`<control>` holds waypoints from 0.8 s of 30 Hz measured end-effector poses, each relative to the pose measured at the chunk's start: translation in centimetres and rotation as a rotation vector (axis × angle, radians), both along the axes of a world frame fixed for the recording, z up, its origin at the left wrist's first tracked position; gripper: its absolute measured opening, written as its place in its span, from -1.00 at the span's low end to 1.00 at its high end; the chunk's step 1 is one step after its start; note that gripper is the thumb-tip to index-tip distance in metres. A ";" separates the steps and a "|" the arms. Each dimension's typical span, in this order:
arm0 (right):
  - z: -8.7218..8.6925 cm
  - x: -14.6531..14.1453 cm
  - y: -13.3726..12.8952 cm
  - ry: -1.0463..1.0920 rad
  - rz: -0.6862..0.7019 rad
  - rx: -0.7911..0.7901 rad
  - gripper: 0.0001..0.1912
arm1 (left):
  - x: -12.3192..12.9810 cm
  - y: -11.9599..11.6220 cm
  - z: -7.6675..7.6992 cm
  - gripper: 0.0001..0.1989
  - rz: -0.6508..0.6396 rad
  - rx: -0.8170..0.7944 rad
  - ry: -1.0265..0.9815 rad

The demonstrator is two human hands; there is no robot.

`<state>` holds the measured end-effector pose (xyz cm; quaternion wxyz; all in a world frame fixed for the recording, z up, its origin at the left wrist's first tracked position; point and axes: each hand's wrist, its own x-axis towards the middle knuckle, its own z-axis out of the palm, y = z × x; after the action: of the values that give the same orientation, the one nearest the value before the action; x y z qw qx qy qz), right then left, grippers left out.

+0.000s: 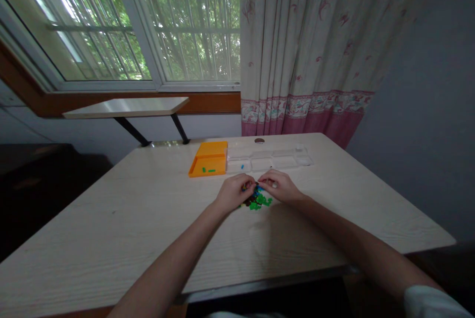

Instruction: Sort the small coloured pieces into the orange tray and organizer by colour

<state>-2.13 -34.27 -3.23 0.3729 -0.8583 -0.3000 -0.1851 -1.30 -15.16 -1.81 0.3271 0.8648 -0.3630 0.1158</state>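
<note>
Near the middle of the wooden table (156, 229), my left hand (235, 192) and my right hand (280, 186) meet with their fingertips close together. Both hands have their fingers pinched around small parts too tiny to name. Just below the fingertips lies a cluster of small green pieces (261, 201), with brown, blue and yellow bits partly hidden by the left hand. Behind my left hand is an orange tray (211, 149) with a few green pieces (211, 170) inside. A clear compartment tray (261, 163) extends to its right, holding a small blue piece (242, 166).
A round dark hole cover (259, 140) sits at the table's back edge. At the back left, a small raised shelf (129, 106) stands on black brackets. A window and a floral curtain (308, 61) are behind the table.
</note>
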 end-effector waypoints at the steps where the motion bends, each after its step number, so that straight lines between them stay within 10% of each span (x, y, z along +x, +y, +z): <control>1: 0.0 0.0 0.0 -0.006 0.010 0.006 -0.80 | 0.0 0.0 0.0 -0.85 -0.001 -0.008 0.003; 14: 0.3 -0.3 0.5 -0.043 -0.037 0.061 -0.85 | 0.0 -0.2 0.6 -0.81 0.011 -0.101 0.117; 24: 2.7 -0.1 -2.5 -0.340 -0.248 0.131 -0.86 | 2.7 4.2 1.4 -0.83 0.062 0.402 0.128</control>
<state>-2.24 -36.78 -0.58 0.3461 -0.8190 -0.2380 -0.3908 1.39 -11.00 -0.38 0.1665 0.9290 -0.3304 -0.0039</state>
